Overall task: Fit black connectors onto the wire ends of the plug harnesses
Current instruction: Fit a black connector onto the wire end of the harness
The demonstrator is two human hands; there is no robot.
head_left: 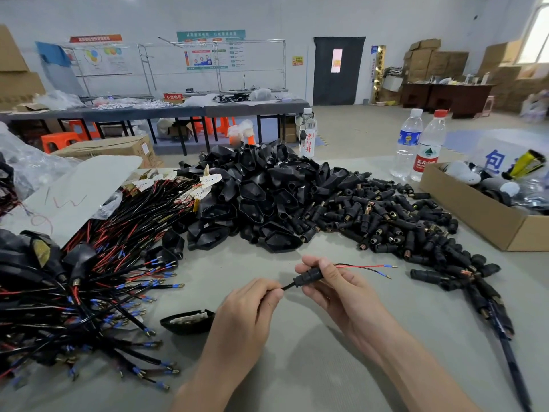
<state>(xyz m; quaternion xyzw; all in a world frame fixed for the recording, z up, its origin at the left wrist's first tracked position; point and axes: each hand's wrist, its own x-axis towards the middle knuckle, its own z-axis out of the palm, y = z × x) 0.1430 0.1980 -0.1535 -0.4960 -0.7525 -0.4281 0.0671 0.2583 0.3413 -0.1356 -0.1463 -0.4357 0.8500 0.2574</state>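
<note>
At lower centre, the cable (286, 287) is pinched by the left hand (249, 304), and the connector (309, 275) threaded on it is gripped by the right hand (335, 286). The long axis runs left to right, with the wire ends (386, 266) protruding rightward.

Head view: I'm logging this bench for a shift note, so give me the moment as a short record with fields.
left hand: pinches the black cable
right hand: grips the black connector, which sits on the cable
wire ends: one red, one black, sticking out free past the right hand
loose connectors: pile on the table, right of centre
harnesses: heap at left
plug covers: heap at centre back
</note>
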